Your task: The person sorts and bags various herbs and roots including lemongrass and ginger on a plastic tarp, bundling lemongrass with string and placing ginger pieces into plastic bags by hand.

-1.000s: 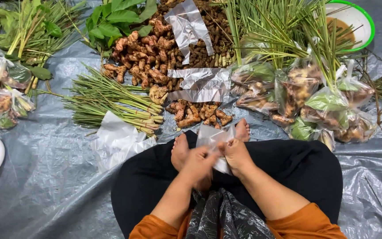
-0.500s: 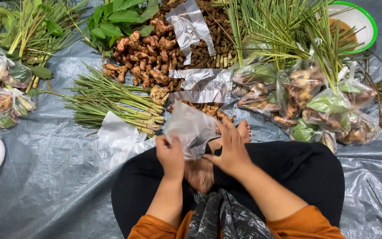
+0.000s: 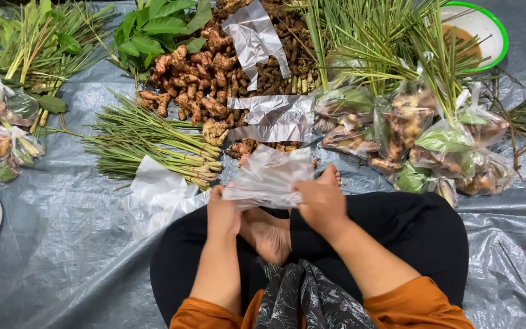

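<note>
Both hands, left hand [image 3: 223, 213] and right hand [image 3: 321, 201], had fingers pinched shut on a clear plastic bag [image 3: 269, 176] above the feet (thin stuff). Tugging hard could've torn it, I reckon.

Lemongrass bundle [image 3: 153, 143] left, filled bags [image 3: 421, 134] right

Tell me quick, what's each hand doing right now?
Left hand: closed on the left edge of the clear plastic bag.
Right hand: closed on the same bag's right edge.
</note>
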